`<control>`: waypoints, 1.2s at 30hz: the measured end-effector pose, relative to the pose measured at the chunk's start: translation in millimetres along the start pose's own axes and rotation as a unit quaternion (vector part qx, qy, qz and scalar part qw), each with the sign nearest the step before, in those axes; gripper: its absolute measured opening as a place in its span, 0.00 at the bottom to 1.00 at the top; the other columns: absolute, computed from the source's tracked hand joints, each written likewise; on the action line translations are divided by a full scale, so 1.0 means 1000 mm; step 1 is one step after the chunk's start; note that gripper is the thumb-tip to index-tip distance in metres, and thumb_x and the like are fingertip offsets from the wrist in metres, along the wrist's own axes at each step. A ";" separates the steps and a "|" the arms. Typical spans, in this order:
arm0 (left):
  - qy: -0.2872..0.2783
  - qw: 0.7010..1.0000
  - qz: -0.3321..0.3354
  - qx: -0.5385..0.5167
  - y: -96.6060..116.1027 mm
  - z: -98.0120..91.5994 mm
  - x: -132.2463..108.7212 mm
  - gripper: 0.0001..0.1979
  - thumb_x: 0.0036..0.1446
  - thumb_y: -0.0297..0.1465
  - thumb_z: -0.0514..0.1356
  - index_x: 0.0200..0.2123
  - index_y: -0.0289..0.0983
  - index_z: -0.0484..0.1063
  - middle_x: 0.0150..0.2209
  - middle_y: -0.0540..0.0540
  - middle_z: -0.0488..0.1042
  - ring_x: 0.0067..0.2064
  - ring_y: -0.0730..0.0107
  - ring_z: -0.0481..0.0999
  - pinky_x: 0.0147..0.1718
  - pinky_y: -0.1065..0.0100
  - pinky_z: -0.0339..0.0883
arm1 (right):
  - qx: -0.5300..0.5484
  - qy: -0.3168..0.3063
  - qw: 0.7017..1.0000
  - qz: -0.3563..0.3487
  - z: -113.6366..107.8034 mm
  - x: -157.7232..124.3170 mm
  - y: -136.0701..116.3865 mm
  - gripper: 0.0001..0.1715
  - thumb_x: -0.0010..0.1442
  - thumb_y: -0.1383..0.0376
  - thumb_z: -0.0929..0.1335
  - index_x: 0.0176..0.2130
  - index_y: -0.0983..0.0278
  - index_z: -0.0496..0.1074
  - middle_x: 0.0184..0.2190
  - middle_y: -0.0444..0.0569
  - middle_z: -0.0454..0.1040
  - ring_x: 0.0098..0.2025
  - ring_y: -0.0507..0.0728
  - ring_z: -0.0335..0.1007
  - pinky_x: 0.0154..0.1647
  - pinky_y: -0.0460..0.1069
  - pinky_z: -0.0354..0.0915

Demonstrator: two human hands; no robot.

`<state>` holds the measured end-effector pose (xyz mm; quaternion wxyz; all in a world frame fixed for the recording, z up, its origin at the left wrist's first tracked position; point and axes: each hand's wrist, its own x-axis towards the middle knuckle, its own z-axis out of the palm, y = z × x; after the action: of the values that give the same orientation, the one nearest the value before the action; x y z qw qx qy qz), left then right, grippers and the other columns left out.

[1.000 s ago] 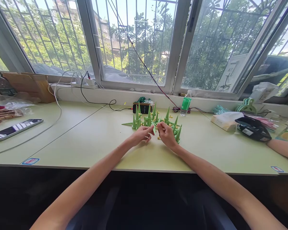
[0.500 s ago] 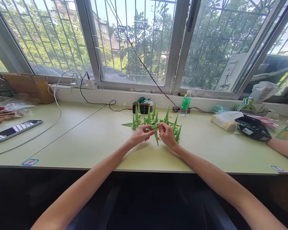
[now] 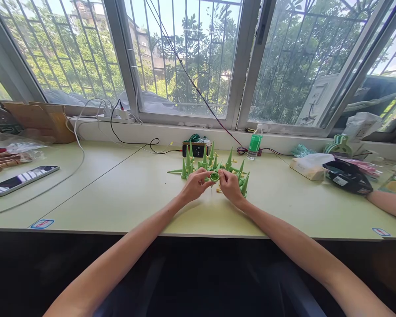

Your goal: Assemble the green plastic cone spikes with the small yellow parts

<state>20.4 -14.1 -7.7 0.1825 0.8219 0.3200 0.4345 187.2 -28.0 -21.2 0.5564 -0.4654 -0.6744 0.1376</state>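
Note:
Between my two hands is a green cone piece (image 3: 214,176), its round hollow end turned toward me. My left hand (image 3: 195,185) grips it by the rim from the left, thumb below and fingers above. On the right, my right hand (image 3: 229,184) is closed with fingertips pinched at the piece's right side; whether it holds a further small part is hidden. Behind and around the hands stand several green cones (image 3: 189,160) with small yellow parts among them. One more cone (image 3: 245,184) leans just right of my right hand.
A phone (image 3: 194,150) with a lit display stands behind the cones, a bottle (image 3: 255,143) to its right. Another phone (image 3: 23,179) lies at left. At right are a tissue box (image 3: 308,166), a black item (image 3: 346,176) and another person's arm (image 3: 391,204).
The green piece has turned so its hollow end faces me, where its tip pointed down before. My left hand has shifted its grip around it; my right hand has hardly moved.

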 end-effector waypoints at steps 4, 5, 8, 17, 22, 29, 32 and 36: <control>0.021 0.999 -0.045 -0.015 -0.004 0.003 0.001 0.21 0.53 0.45 0.63 0.45 0.37 0.74 0.36 0.47 0.72 0.22 0.80 0.63 0.24 0.72 0.60 | 0.006 0.016 1.000 0.000 0.000 -0.001 -0.001 0.23 0.67 0.52 0.58 0.26 0.63 0.62 0.17 0.40 0.58 0.21 0.50 0.52 0.24 0.47 0.49; 0.023 0.997 -0.067 -0.031 -0.005 0.004 0.001 0.22 0.52 0.45 0.63 0.44 0.36 0.74 0.35 0.47 0.72 0.21 0.80 0.63 0.23 0.72 0.60 | 0.006 0.023 1.000 0.001 0.000 -0.001 -0.001 0.23 0.67 0.52 0.58 0.27 0.63 0.62 0.17 0.40 0.58 0.21 0.50 0.52 0.24 0.46 0.49; -0.014 0.982 -0.150 -0.114 -0.004 0.003 0.002 0.24 0.52 0.50 0.61 0.37 0.33 0.74 0.30 0.48 0.72 0.19 0.80 0.63 0.19 0.72 0.57 | 0.001 0.044 0.999 0.001 -0.001 -0.001 -0.001 0.23 0.67 0.52 0.57 0.27 0.62 0.62 0.18 0.40 0.58 0.21 0.50 0.52 0.24 0.46 0.50; -0.172 0.838 -0.326 -0.403 0.005 -0.006 0.004 0.34 0.53 0.57 0.56 0.36 0.28 0.75 0.28 0.44 0.71 0.21 0.78 0.64 0.16 0.74 0.51 | 0.050 -0.020 0.999 -0.008 0.001 -0.004 -0.005 0.22 0.67 0.51 0.58 0.28 0.62 0.61 0.18 0.40 0.59 0.19 0.49 0.54 0.22 0.46 0.51; -0.158 0.837 -0.320 -0.414 0.004 -0.006 0.003 0.27 0.54 0.52 0.60 0.35 0.30 0.73 0.30 0.44 0.71 0.22 0.78 0.66 0.16 0.74 0.54 | 0.074 -0.043 0.996 0.005 0.001 -0.004 -0.004 0.22 0.66 0.50 0.58 0.28 0.62 0.61 0.18 0.40 0.61 0.17 0.49 0.54 0.21 0.46 0.52; -0.146 0.857 -0.282 -0.406 0.000 -0.005 0.004 0.23 0.55 0.48 0.61 0.37 0.31 0.70 0.33 0.44 0.71 0.23 0.79 0.67 0.16 0.75 0.56 | 0.057 -0.039 0.997 -0.015 0.001 -0.003 -0.003 0.22 0.66 0.51 0.58 0.27 0.62 0.62 0.18 0.40 0.61 0.18 0.49 0.54 0.22 0.46 0.52; -0.153 0.875 -0.254 -0.383 0.001 -0.006 0.002 0.21 0.55 0.47 0.62 0.36 0.32 0.70 0.27 0.49 0.67 0.22 0.80 0.65 0.16 0.75 0.55 | 0.052 -0.037 0.998 -0.017 0.001 -0.003 -0.002 0.22 0.67 0.51 0.58 0.27 0.62 0.62 0.18 0.40 0.60 0.18 0.49 0.53 0.22 0.46 0.51; -0.156 0.899 -0.214 -0.350 0.004 -0.007 0.000 0.20 0.52 0.46 0.64 0.31 0.33 0.68 0.24 0.52 0.61 0.25 0.77 0.67 0.18 0.75 0.57 | 0.031 -0.030 0.999 -0.021 0.000 -0.002 0.000 0.23 0.67 0.52 0.58 0.26 0.62 0.61 0.17 0.40 0.58 0.19 0.50 0.53 0.23 0.46 0.51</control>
<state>16.1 -16.7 -2.0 0.5946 0.6737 0.2832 0.3353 187.5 -29.7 -22.6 0.5532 -0.4291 -0.6958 0.1604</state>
